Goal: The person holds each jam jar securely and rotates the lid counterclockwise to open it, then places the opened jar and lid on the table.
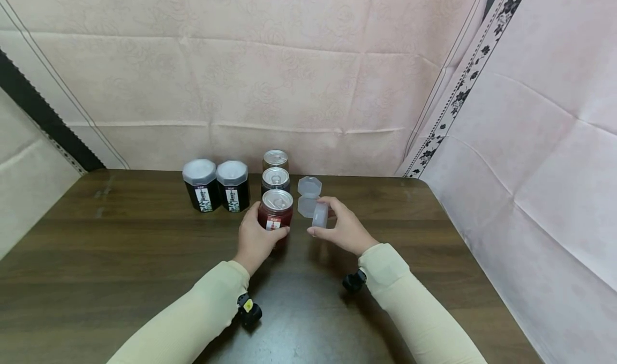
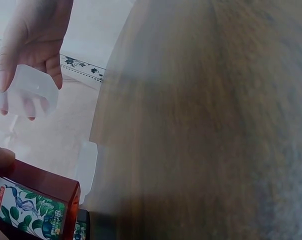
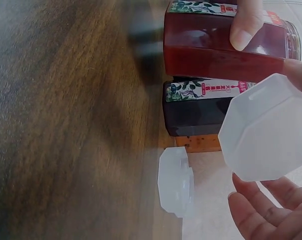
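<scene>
Left hand (image 1: pixel 254 240), at the centre of the frame, has its fingers and thumb curled round a dark red faceted jar (image 1: pixel 277 216) with a silver ring-pull lid and a printed label. That jar is upright, in the middle of the picture. Right hand (image 1: pixel 348 226), just right of centre, pinches a frosted translucent octagonal plastic cap (image 1: pixel 320 215) between thumb and fingers, tipped up on its edge, apart from the red jar.

Straight behind the red jar, in a line running up the frame, are a black jar (image 1: pixel 276 179) and an amber jar (image 1: pixel 276 158), both with silver ring-pull lids; the red jar hides much of the black one, which in turn covers most of the amber one. Right of this line, two more frosted octagonal caps (image 1: pixel 309 186) lie on the brown wood-grain table (image 1: pixel 144 257), the nearer partly screened by the held cap.

Left of centre, two black jars with white labels (image 1: pixel 204 197) stand side by side, frosted caps on them, near the left fingers. Pale patterned cloth (image 1: pixel 289 85) hangs across the top of the frame behind the table, and a black floral border (image 1: pixel 463 93) slants down at upper right.
</scene>
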`<action>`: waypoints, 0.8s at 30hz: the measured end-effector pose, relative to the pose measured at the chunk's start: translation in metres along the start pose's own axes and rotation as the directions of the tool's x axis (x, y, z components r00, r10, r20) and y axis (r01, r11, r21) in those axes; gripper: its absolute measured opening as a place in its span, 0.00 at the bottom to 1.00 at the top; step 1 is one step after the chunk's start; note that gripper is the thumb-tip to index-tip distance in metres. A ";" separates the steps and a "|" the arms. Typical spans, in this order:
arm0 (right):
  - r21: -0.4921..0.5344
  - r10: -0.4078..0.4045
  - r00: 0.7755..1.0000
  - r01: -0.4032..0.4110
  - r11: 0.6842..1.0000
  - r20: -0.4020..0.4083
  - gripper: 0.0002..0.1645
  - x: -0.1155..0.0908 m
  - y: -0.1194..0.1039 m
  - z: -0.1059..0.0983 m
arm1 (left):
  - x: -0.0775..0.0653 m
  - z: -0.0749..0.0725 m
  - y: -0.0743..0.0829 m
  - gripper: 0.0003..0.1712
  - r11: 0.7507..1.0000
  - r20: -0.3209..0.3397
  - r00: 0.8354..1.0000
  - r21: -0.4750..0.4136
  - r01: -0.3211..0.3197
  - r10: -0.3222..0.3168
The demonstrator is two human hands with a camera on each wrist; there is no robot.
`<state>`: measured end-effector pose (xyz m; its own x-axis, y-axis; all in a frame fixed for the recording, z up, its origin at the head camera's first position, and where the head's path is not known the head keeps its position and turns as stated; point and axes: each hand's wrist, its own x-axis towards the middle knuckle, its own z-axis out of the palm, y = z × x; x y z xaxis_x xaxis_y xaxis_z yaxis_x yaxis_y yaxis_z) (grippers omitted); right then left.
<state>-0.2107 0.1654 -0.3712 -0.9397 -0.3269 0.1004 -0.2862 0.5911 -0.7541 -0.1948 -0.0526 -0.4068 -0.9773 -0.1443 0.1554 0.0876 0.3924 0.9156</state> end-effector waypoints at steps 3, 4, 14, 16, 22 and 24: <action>0.001 0.002 1.000 -0.002 1.000 -0.001 0.44 0.000 0.002 0.001 | 0.000 0.001 0.000 0.44 1.000 -0.003 1.000 -0.008 -0.005 0.005; 0.001 0.002 1.000 -0.002 1.000 0.000 0.44 0.001 0.002 0.001 | 0.000 0.001 0.000 0.44 1.000 -0.003 1.000 -0.010 -0.008 0.008; 0.026 -0.010 1.000 0.010 1.000 0.001 0.44 0.001 0.008 0.002 | 0.000 0.003 0.001 0.44 1.000 0.003 1.000 -0.019 0.002 -0.002; 0.031 -0.011 1.000 0.011 0.999 -0.001 0.44 0.001 0.008 0.002 | 0.000 0.002 0.001 0.45 1.000 0.000 1.000 -0.020 0.004 -0.004; 0.047 0.011 1.000 -0.012 0.999 0.006 0.44 -0.001 0.010 0.002 | 0.000 0.001 0.001 0.46 1.000 0.001 1.000 -0.022 0.008 -0.008; 0.062 0.022 1.000 -0.023 0.998 0.013 0.44 -0.001 0.011 0.002 | 0.000 0.001 0.000 0.45 1.000 0.003 1.000 -0.022 0.009 -0.009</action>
<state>-0.2125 0.1706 -0.3807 -0.9433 -0.3233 0.0757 -0.2527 0.5511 -0.7952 -0.1947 -0.0513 -0.4071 -0.9785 -0.1453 0.1464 0.0832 0.3713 0.9248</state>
